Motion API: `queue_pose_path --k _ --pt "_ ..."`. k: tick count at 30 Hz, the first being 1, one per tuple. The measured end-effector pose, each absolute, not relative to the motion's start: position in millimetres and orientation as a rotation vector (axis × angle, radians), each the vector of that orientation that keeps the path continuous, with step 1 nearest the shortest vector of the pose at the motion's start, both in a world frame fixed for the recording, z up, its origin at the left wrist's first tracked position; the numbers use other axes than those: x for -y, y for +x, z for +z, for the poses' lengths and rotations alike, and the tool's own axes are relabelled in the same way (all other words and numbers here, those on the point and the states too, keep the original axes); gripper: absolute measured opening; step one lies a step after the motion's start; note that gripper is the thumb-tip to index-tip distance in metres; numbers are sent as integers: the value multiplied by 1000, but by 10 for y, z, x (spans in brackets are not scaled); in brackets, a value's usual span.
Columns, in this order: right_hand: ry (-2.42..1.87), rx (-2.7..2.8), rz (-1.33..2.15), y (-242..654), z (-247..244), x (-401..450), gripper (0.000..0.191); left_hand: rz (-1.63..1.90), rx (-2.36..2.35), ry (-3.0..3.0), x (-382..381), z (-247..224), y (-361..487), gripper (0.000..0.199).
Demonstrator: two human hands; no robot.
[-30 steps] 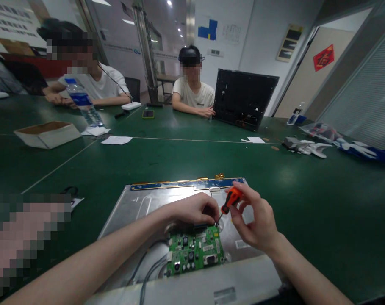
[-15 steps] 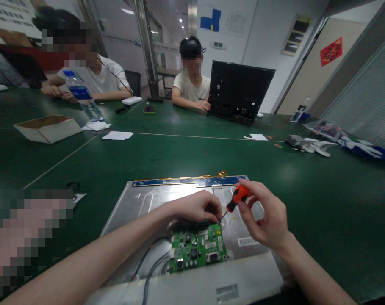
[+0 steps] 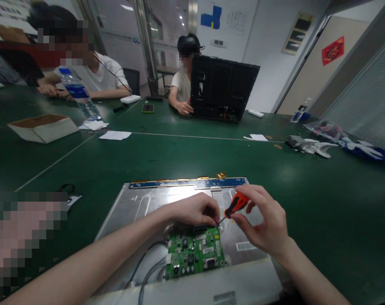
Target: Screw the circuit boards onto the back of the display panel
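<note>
A metal display panel (image 3: 239, 233) lies in front of me with a blue circuit strip (image 3: 167, 184) along its far edge. On it sits a green circuit board (image 3: 195, 252), with dark cables at its left side. My right hand (image 3: 265, 218) grips a red and black screwdriver (image 3: 236, 204), tilted so its tip meets the board's top right corner. My left hand (image 3: 197, 209) is closed at that same corner, thumb and finger pinched beside the tip. Whatever lies between those fingers is too small to make out.
Across the green table (image 3: 179, 156), a person holds up a black panel (image 3: 224, 89); another person sits at the left. A bottle (image 3: 81, 95), an open box (image 3: 42, 129), paper (image 3: 115, 135) and gloves (image 3: 309, 146) lie around. A blurred area covers the lower left.
The screwdriver's handle has tipped slightly lower and my right fingers have shifted on it. Across the table, the black panel has moved left and now hides more of the person.
</note>
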State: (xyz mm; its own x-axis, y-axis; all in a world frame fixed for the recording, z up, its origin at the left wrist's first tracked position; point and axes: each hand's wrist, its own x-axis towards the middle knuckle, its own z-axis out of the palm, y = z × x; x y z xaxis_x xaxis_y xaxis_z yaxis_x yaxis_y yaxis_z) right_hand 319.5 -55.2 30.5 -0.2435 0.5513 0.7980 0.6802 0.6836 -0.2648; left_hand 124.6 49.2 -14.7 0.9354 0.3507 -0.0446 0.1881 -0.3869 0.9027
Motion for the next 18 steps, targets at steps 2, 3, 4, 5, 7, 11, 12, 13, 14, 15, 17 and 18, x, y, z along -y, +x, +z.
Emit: queue_pose_path --k 2,3,4,5,7,11,12,13,14,15,17,18 --pt "-953 1936 -101 3188 301 565 47 184 -383 1969 -496 -159 1248 14" --pt "-947 1938 -75 3179 298 570 50 181 -383 1963 -497 -165 1247 14" --pt "-942 1936 -58 3169 296 575 52 174 -382 1957 -498 -169 1246 13" --pt "-933 1932 -51 3158 293 577 52 169 -382 1953 -499 -171 1244 12" --pt "-918 1917 -65 3137 286 573 49 169 -382 1957 -498 -166 1239 11" --pt "-900 1903 -141 3131 257 536 42 190 -373 2002 -497 -146 1233 9" --pt "-901 1903 -146 3137 248 524 42 192 -367 2010 -498 -146 1234 8" --pt "-903 1907 -136 3144 240 513 42 193 -362 2012 -500 -148 1236 8" --pt "-903 1912 -115 3152 233 505 43 192 -357 2007 -501 -154 1238 9" --pt "-901 1919 -85 3158 228 500 45 193 -354 1997 -502 -161 1240 10" --pt "-891 1930 -27 3162 227 500 49 195 -362 1975 -504 -181 1243 10" --pt "-888 1929 -8 3159 230 505 50 195 -368 1965 -505 -190 1243 11"
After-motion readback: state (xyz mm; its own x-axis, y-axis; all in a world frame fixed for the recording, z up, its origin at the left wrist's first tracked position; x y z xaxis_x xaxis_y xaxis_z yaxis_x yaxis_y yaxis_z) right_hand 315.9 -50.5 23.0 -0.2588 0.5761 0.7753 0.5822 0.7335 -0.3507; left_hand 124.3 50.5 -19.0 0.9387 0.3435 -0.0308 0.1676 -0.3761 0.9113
